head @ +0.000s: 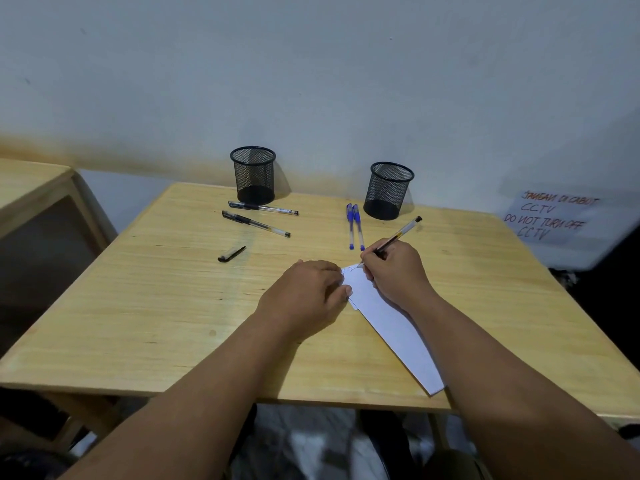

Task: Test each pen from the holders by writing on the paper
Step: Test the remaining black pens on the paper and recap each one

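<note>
My right hand (394, 271) grips a black pen (401, 233) with its tip on the far corner of a white paper strip (391, 327). My left hand (308, 292) rests on the paper's left edge, fingers curled and the thumb pressing it down. The loose black pen cap (231, 254) lies to the left on the wooden table (156, 306). Two black pens (258, 218) lie in front of the left mesh holder (253, 174). Two blue pens (355, 226) lie beside the right mesh holder (389, 190). Both holders look empty.
The table stands against a white wall. A handwritten CCTV notice (550, 218) is on the wall at the right. Another wooden table (31, 181) stands at the far left. The near table edge runs just under my forearms.
</note>
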